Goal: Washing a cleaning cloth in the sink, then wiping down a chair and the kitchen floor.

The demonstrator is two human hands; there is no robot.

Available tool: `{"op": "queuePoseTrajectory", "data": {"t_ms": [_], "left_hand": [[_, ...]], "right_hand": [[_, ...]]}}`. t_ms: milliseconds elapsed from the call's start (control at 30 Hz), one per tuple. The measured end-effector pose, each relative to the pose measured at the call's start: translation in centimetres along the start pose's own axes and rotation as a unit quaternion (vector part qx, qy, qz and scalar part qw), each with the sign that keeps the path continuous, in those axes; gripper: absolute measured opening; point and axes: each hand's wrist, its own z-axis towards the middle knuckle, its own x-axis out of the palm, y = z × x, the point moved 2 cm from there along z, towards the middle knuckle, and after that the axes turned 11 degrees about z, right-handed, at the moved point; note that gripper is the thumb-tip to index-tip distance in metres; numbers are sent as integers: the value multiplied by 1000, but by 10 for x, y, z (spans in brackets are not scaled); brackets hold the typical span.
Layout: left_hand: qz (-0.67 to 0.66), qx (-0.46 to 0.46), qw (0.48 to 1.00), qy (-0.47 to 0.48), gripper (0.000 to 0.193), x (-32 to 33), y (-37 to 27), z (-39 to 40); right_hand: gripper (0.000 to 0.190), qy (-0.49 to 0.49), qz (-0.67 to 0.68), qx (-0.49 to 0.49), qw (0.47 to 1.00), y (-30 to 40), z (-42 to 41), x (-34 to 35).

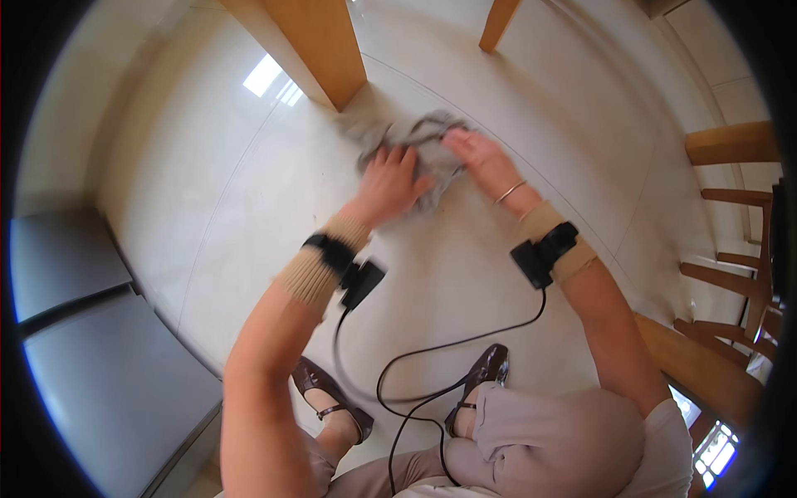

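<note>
A crumpled grey cloth (436, 163) lies on the pale tiled floor (261, 205), blurred by motion. On its left part rests my left hand (393, 187), palm down with the fingers a little spread. My right hand (482, 159), with a bangle at the wrist, touches the cloth's right edge with its fingertips; whether they grip it is unclear. Both forearms wear knitted bands with black strapped devices, and a black cable (461, 341) runs from them towards my lap.
A thick wooden leg (324, 56) stands just beyond the cloth, and a thinner one (499, 25) farther right. Grey cabinet-like panels (124, 386) are at the left. Wooden chair parts (728, 280) stand at the right. My shoes (489, 367) are below the hands, near the cable.
</note>
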Motion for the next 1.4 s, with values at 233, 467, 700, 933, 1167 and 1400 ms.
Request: {"op": "queuePoseTrajectory", "data": {"t_ms": [233,467,700,933,1167,1400], "left_hand": [[56,175,983,-28,36,37,-57,72],[11,340,938,62,18,32,-59,-42],[83,353,864,350,16,-19,3,-121],[-117,117,932,324,18,-101,12,-84],[-223,141,923,281,21,-118,-37,-21],[-294,200,874,332,26,-107,-98,21]], "right_hand": [[51,-14,-72,195,978,-12,-51,-59],[36,52,-54,214,974,106,-131,-2],[24,80,126,88,985,211,-119,58],[24,182,451,305,819,158,-77,9],[41,230,309,408,828,143,-64,-128],[46,184,228,535,793,135,-107,-195]]}}
